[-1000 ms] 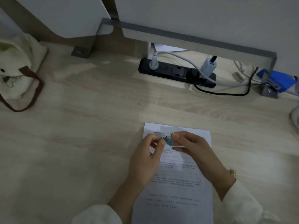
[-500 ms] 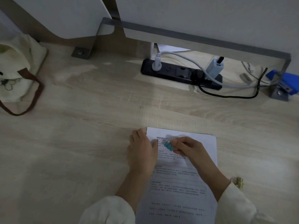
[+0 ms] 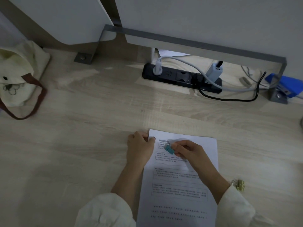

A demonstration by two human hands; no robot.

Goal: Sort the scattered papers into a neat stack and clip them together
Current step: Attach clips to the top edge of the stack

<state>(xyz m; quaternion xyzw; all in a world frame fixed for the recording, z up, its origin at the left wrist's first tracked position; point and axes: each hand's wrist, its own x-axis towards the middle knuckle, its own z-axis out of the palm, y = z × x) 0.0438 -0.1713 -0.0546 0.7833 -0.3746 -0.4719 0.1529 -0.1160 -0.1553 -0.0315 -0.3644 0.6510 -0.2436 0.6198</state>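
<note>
A stack of white printed papers (image 3: pixel 180 185) lies squared on the wooden desk in front of me. My left hand (image 3: pixel 141 148) holds the stack's upper left corner, thumb on top of the sheet and fingers curled at the edge. My right hand (image 3: pixel 188 150) pinches a small teal binder clip (image 3: pixel 168 149) just above the upper part of the top page, a short way right of the left hand. A gold binder clip (image 3: pixel 239 185) lies on the desk beside my right sleeve.
A black power strip (image 3: pixel 180 77) with plugs and cables lies at the back of the desk (image 3: pixel 82 145). A cream tote bag (image 3: pixel 18 76) sits at the far left. A blue stapler (image 3: pixel 285 86) is at the back right, under a grey metal frame.
My left hand let go of the teal clip and moved left to the corner of the papers. My right hand kept the clip and lowered it toward the page.
</note>
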